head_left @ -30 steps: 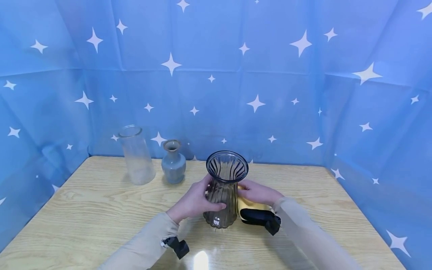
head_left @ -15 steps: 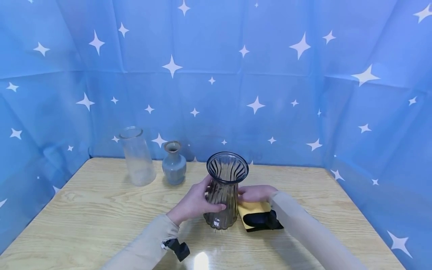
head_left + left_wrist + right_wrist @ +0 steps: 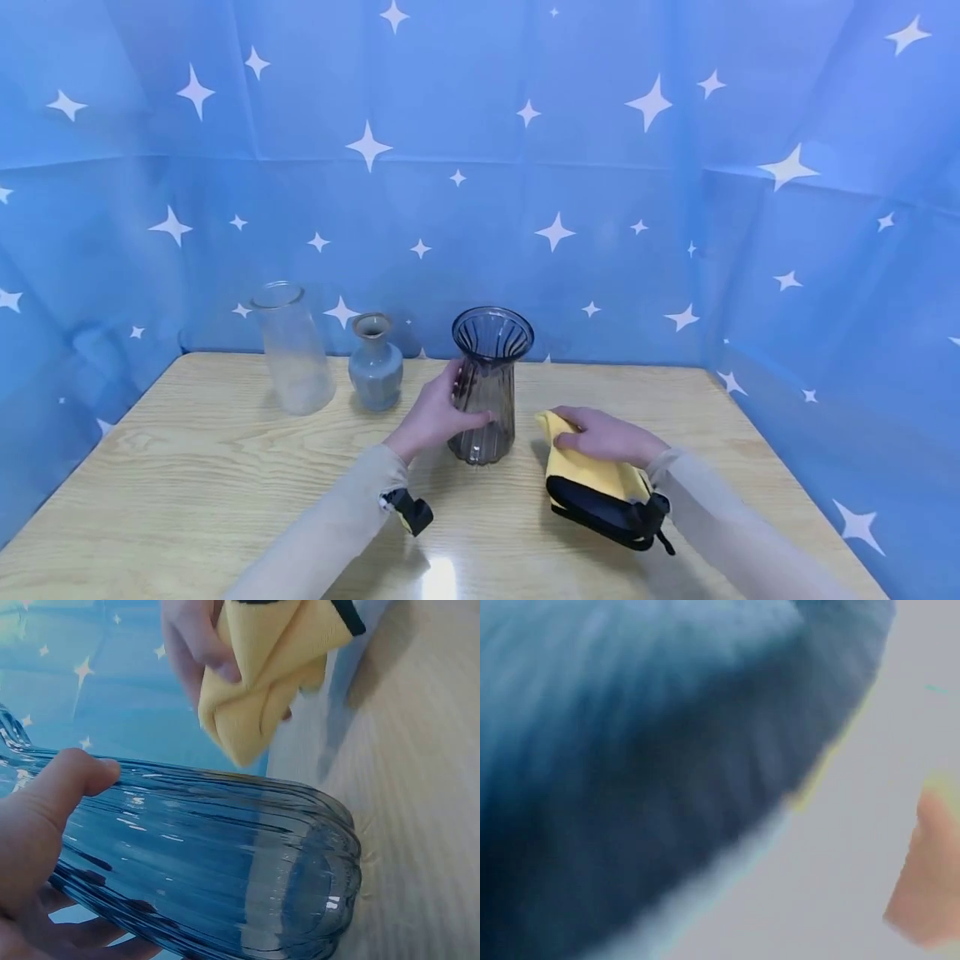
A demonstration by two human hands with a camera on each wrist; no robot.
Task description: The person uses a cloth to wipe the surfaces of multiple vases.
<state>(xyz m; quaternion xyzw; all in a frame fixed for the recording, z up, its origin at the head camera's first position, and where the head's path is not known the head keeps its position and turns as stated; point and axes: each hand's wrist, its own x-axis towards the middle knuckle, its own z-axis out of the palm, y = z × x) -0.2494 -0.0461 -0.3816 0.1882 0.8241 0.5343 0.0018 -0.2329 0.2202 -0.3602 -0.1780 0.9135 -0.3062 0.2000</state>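
A smoky grey ribbed glass vase with a flared rim stands upright near the middle of the table. My left hand grips its side, with the thumb across the near face in the left wrist view. The base of the vase is at or very near the tabletop. To the right, apart from the vase, my right hand holds a folded yellow cloth with a dark side. In the right wrist view, blurred dark blue fabric of the cloth hides most of the scene.
At the back left, a tall clear glass vase stands beside a small blue-grey ceramic vase. The wood-grain table is bordered by blue star-patterned curtains.
My right hand has drawn the cloth away from the vase, rightward. The vase in my left hand has shifted toward the back. The head view has swung slightly right.
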